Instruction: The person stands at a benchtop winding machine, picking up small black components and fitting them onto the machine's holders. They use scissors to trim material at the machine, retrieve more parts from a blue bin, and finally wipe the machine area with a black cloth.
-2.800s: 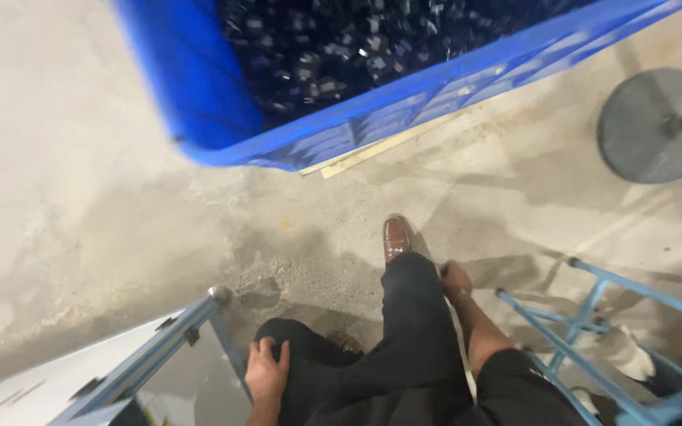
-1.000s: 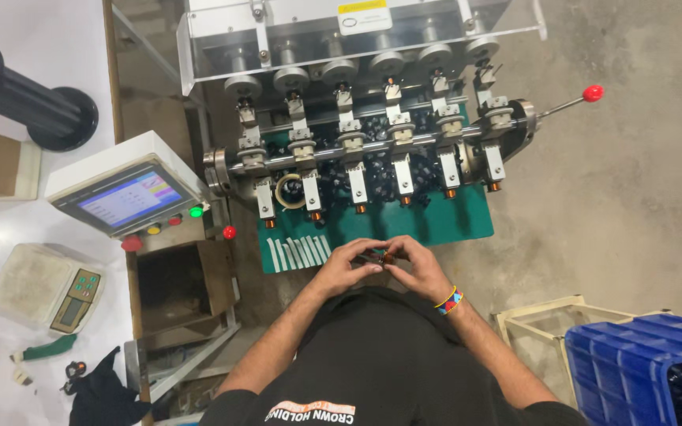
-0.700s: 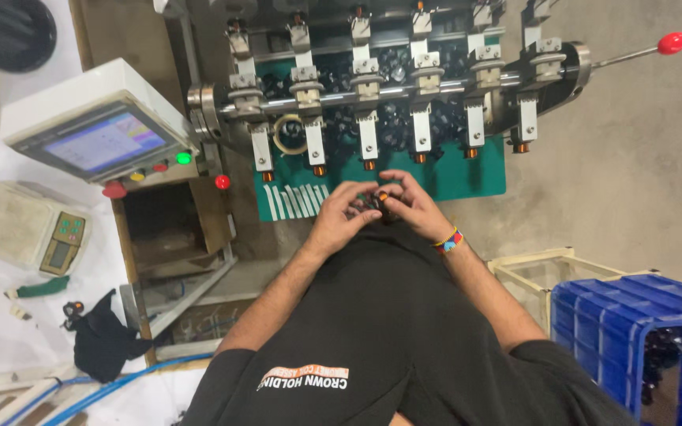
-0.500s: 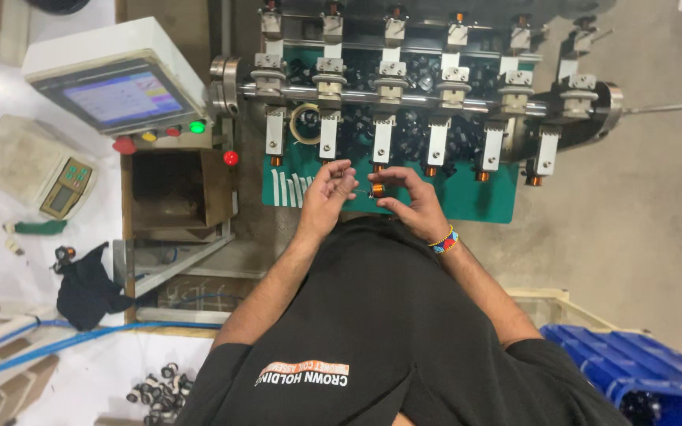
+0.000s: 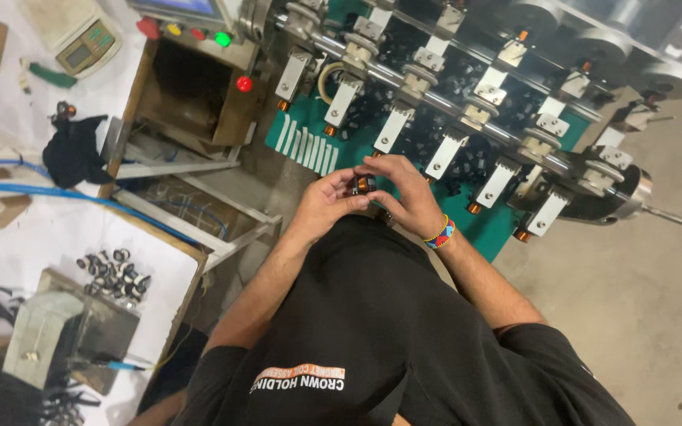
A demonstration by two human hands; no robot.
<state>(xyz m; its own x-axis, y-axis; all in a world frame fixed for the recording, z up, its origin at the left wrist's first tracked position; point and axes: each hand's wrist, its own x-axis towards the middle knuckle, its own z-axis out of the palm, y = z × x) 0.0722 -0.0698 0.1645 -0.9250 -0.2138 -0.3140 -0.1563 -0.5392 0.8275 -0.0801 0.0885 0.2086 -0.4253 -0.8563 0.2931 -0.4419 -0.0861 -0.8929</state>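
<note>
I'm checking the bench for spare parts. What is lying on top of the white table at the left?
On the white table lie a cluster of small dark spools, a grey metal block and a black cloth. Whatever is under the cloth is hidden.

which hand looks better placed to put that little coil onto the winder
Probably the right hand: it lies closer to the spindle row. The left hand pinches the small coil too.

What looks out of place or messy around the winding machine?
Nothing damaged or spilled. Both hands, left and right, hold a small coil part. A loose pile of similar parts and a crumpled black cloth lie on the side bench.
</note>
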